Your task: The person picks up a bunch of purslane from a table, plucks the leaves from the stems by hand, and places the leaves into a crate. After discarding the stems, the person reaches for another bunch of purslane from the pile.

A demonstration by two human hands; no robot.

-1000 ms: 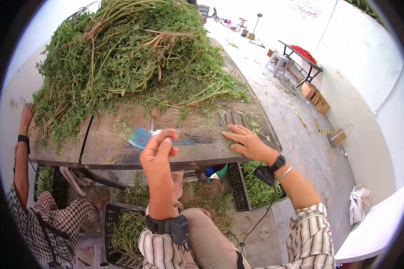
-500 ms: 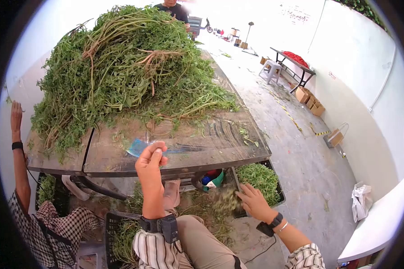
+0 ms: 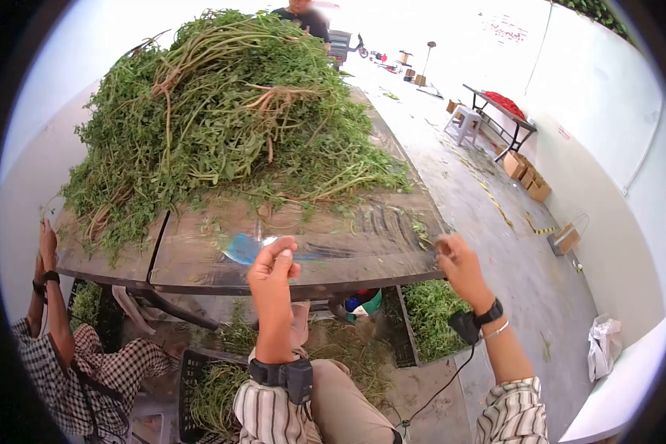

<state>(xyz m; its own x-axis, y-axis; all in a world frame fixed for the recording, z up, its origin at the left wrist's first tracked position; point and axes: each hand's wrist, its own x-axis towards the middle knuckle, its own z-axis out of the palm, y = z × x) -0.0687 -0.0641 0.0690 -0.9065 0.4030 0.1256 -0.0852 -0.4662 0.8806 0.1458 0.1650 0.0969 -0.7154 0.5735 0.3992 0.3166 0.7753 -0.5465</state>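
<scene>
1. We face a big heap of leafy stems [image 3: 222, 111] that covers most of the wooden table [image 3: 392, 259]; the heap lies ahead of and above both our hands, its cut stems mostly running from upper left down toward the right edge nearest us.
2. Below the table's right corner sits a black crate of picked greens [image 3: 433, 314], directly under our right hand.
3. A clear plastic bag [image 3: 248, 248] with a blue edge lies flat on the tabletop, its long axis running left to right; it sits just beyond our left fingertips.
4. Our left hand [image 3: 274, 270] is raised at the table edge, thumb and fingers pinched narrow, apparently on the bag's near edge, though we cannot tell for certain.
5. Our right hand [image 3: 459, 266] hovers at the table's right corner, fingers curled loosely, holding nothing we can make out.
6. A co-worker's hand [image 3: 48, 244] is raised at the far left.
</scene>
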